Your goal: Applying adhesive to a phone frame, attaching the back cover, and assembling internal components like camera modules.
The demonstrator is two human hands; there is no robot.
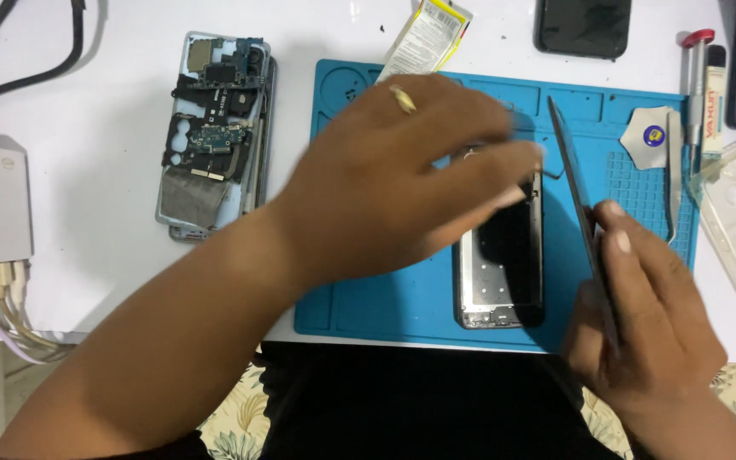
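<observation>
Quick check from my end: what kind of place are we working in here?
Likely a phone repair bench: a blue repair mat on a white table, an opened phone with bare circuit boards, and tweezers beside a screwdriver.

Thin dark screen panel (pixel 574 183) stands edgewise in right hand's (pixel 649 315) grip. Yellow-white labelled battery (pixel 426 36) lies beyond left hand (pixel 393 179). Dark phone screen (pixel 583 25) farther back.

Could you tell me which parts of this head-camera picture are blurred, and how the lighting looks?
In the head view, the left hand is smeared by motion blur over the phone frame; the right hand, gripping the thin dark panel on edge, is slightly soft. The opened phone on the white table is sharp. Light is even, with soft shadows.
</observation>
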